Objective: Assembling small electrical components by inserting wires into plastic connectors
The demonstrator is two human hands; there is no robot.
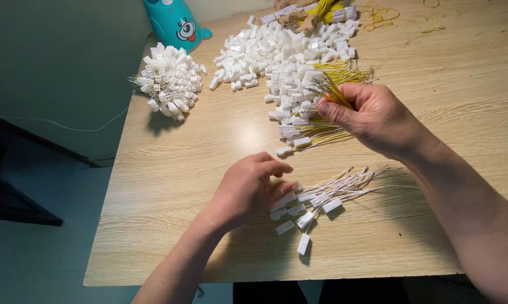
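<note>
The person's right hand (378, 115) is lifted a little off the wooden table (169, 186), its thumb and fingers pinched shut on a bunch of thin yellow wires (334, 93) whose free ends fan out past the thumb toward the far edge. Just below that hand lies a loose row of yellow-wired white connectors (299, 135), the plugs pointing left.

The left hand (248, 188) rests palm-down near the front edge, fingers curled narrow over the plug ends of a smaller fan of white-wired connectors (316, 202); whether it actually grips one cannot be told, since the fingertips hide the contact. 1 plug (303, 244) lies apart, closest to the table edge.

Judging by their look, these leads are very light and limp — the wires will bend and spring rather than hold a shape, and a bunch will splay if pinched loosely. The small plastic housings are the stiff part and probably a bit slick, so the better hold is on the plug body, or on the wires gathered tightly close to it.

Farther back sit a heap of loose white housings (276, 48), a round cluster of bundled connectors (171, 80), a teal cartoon-faced container (178, 22) and some yellow rubber bands (380, 16).
</note>
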